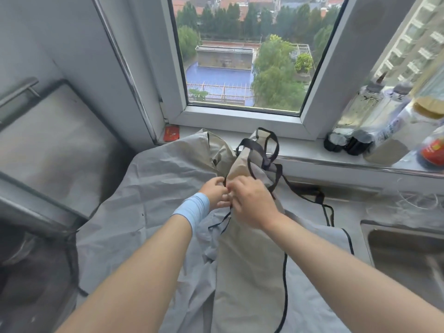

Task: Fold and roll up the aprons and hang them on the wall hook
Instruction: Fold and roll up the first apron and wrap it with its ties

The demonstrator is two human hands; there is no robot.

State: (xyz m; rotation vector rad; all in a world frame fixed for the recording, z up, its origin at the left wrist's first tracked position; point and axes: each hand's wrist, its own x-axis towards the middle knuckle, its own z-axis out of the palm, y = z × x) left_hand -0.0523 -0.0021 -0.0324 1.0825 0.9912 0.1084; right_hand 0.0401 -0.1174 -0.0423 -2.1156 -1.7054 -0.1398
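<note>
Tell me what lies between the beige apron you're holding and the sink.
Head view: between the beige apron and the sink, a grey apron lies spread flat, with a black strap trailing at its far end.

We get soft, overcast daylight thru the window (240, 56) straight ahead, no hard glare. Scene is fairly bright overall, w/ faint shadows in the creases of the beige apron (249, 260) and a dim corner bottom left. Left hand (216, 193) and right hand (252, 203) look slightly smeared. Bottles (374, 121) at the right edge are blurred and stretched. Wide-angle distortion bends the window's straight lines.
</note>
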